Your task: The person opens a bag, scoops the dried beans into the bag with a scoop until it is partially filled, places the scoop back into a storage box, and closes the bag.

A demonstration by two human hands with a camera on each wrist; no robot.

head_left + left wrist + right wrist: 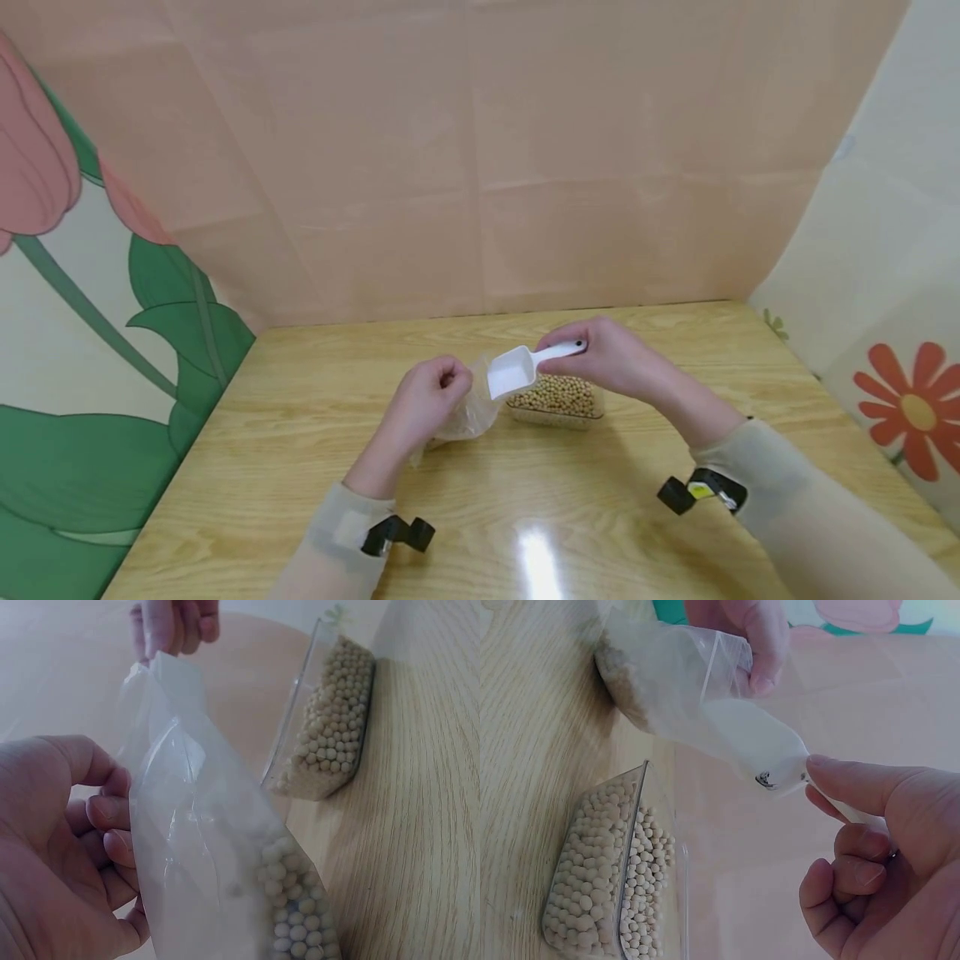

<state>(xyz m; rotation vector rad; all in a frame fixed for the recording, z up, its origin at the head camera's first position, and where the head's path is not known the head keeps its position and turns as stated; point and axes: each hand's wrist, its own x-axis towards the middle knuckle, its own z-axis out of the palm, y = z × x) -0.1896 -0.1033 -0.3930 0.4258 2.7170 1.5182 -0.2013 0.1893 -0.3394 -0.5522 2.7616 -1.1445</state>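
Observation:
My left hand [429, 398] pinches the edge of a clear plastic bag [471, 418] near its mouth, holding it upright on the table. Pale round beans [296, 930] lie in the bottom of the bag in the left wrist view. Between thumb and fingers, my right hand [617, 360] grips the handle of a white scoop [513, 372]. The scoop tilts down toward the bag, and its front end is within the bag's mouth in the right wrist view. Its bowl shows bare white inside in the head view.
A clear plastic box [641, 817] full of the same kind of beans [561, 393] stands right of the bag, below my right hand. Everything rests on a wood-grain table [315, 417]. Behind it hangs a pink sheet [480, 167]; flower-patterned walls flank both sides.

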